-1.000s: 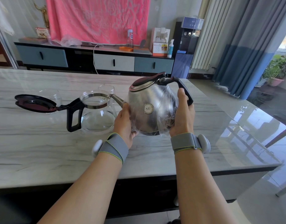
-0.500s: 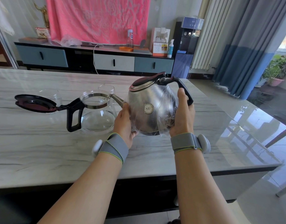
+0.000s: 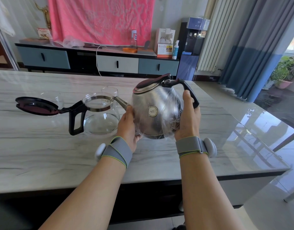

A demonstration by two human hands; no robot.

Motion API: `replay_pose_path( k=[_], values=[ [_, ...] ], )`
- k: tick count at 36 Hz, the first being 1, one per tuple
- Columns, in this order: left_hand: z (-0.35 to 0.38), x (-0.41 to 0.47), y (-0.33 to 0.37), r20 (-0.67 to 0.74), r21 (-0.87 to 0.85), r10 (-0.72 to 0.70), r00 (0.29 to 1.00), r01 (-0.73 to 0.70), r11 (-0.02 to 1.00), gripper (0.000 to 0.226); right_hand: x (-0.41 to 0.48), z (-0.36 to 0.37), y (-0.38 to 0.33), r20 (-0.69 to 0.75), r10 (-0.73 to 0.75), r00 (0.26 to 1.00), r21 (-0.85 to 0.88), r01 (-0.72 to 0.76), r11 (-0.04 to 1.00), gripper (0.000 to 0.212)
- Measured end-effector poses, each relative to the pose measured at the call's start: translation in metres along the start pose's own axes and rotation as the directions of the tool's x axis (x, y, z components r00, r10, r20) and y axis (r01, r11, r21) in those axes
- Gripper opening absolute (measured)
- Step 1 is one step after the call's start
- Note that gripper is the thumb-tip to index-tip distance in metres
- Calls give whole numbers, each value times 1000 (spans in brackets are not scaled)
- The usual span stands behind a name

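Note:
A steel kettle (image 3: 153,112) wrapped in clear plastic film is held above the marble table (image 3: 43,155), its dark lid slightly tilted up and its black handle to the right. My left hand (image 3: 128,127) grips the kettle's left side below the spout. My right hand (image 3: 187,120) grips its right side, thumb up along the handle. To the left stands a glass pot (image 3: 101,117) with a black handle and its dark lid (image 3: 36,106) swung open to the left.
Two clear glass cups (image 3: 109,91) stand behind the glass pot. The table's right edge and front edge are close. A sideboard (image 3: 96,61) with bottles and boxes runs along the far wall, a water dispenser (image 3: 193,47) beside it.

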State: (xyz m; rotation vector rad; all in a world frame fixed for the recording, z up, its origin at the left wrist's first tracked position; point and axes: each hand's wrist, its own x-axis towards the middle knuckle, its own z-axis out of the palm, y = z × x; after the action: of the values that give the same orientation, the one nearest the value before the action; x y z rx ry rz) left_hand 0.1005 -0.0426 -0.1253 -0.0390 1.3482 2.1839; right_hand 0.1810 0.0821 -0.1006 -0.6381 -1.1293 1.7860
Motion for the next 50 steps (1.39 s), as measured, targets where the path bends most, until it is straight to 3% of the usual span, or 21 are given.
replay_pose_path(
  k=[11,16,40,50],
  values=[
    [0,-1,1,-8,-9,-7,1000,7,1000,31,1,0,1,4,-13,1000,-4,13,1000,41],
    [1,-2,1,-16,1,-4,1000,4,1000,37,3,-2,2,11,-21,1000,6,21,1000,31],
    [1,-3,2,-4,-10,-10,1000,10,1000,31,2,0,2,14,-6,1000,10,6,1000,34],
    [1,-4,2,-5,3,-4,1000,4,1000,39,2,-1,2,9,7,1000,12,-7,1000,30]
  ],
)
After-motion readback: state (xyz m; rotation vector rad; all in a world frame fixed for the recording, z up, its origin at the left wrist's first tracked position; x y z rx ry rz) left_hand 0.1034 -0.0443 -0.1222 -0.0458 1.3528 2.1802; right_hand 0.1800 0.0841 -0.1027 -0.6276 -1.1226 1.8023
